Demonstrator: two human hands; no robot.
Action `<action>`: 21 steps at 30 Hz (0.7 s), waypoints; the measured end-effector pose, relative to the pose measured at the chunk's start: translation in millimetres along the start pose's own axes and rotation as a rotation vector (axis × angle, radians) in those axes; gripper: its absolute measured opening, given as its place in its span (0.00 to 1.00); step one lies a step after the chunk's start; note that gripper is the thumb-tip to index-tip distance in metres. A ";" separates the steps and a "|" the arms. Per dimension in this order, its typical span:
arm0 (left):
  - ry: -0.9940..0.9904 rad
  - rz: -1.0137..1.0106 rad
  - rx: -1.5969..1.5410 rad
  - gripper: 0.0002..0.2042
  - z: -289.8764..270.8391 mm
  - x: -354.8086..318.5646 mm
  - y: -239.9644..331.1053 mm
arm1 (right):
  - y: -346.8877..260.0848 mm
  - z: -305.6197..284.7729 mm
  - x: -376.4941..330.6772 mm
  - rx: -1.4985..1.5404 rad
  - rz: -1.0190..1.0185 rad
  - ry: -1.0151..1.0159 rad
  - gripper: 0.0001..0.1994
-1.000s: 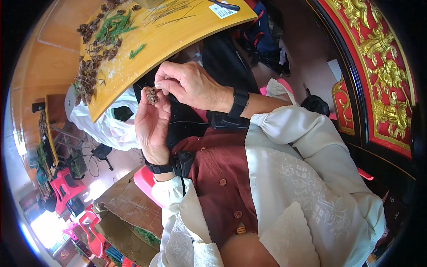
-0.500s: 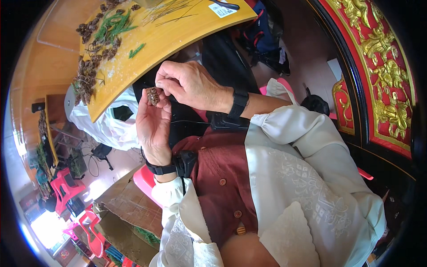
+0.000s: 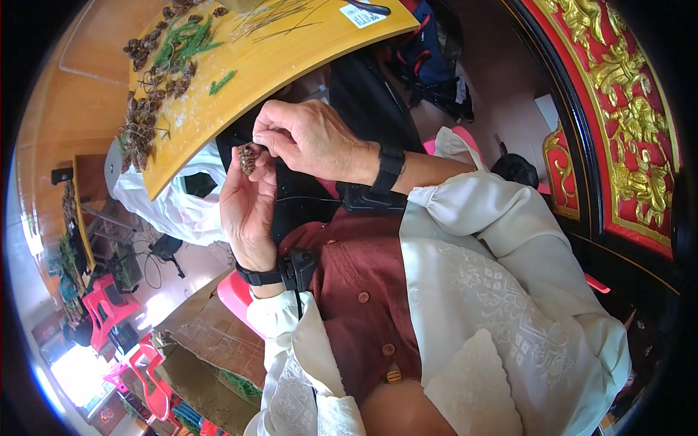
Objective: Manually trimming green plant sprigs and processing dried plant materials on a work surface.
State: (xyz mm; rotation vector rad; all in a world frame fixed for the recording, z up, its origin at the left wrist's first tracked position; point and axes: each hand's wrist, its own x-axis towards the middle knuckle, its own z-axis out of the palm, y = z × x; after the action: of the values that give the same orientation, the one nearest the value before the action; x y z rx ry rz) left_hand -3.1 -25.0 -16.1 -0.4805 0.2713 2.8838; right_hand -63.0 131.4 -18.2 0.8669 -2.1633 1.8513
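Note:
A small brown pine cone (image 3: 247,159) is held between the thumb and fingers of my left hand (image 3: 247,207), palm turned up. My right hand (image 3: 309,139) comes in from the right, its thumb and index finger pinched together right above the cone's upper end. What that pinch holds is too small to make out. Both hands are just off the near edge of the yellow table (image 3: 218,116). On its top lie a green sprig (image 3: 222,83), a heap of pine cones (image 3: 139,131) and more green sprigs (image 3: 185,42).
Thin brown sticks (image 3: 273,22) and a white label sheet (image 3: 363,13) lie farther back on the table. A white plastic bag (image 3: 178,207) hangs below its edge. An open cardboard box (image 3: 211,334) stands at lower left, near red stools (image 3: 109,309). Dark bags (image 3: 429,65) lie beyond.
My left hand has shifted slightly left and the pine cone in it has turned a little. My right hand keeps its pinch almost in place.

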 end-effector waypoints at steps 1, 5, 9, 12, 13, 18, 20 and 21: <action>-0.017 -0.011 -0.023 0.09 0.0 0.0 -0.1 | -0.8 0.0 -0.5 -0.005 0.002 -0.003 0.03; 0.009 0.002 -0.055 0.09 1.2 -0.3 -0.7 | -1.0 3.8 -3.8 0.001 -0.004 -0.002 0.03; -0.016 -0.007 -0.152 0.08 1.7 0.7 0.9 | -0.2 5.1 -4.2 0.018 -0.010 -0.006 0.03; -0.039 -0.034 -0.171 0.07 4.0 2.2 -0.6 | 1.7 3.6 -2.8 0.045 -0.007 -0.011 0.03; -0.052 -0.046 -0.181 0.07 4.1 1.9 -0.6 | 2.4 3.6 -2.0 0.067 -0.006 -0.015 0.03; 0.031 0.011 -0.153 0.07 0.4 0.0 1.7 | 4.0 6.1 -4.2 0.119 0.011 -0.086 0.03; 0.032 0.035 -0.094 0.08 -1.3 0.7 3.1 | 5.7 6.5 -4.4 0.125 0.005 -0.086 0.03; 0.032 0.046 -0.064 0.08 -1.4 1.1 3.3 | 6.6 6.5 -4.2 0.130 -0.003 -0.087 0.03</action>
State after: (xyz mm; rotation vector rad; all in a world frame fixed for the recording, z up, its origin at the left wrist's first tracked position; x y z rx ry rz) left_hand -4.4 -28.3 -17.3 -0.5391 0.1987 2.9393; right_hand -61.5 127.1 -27.2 0.9932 -2.1090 2.0071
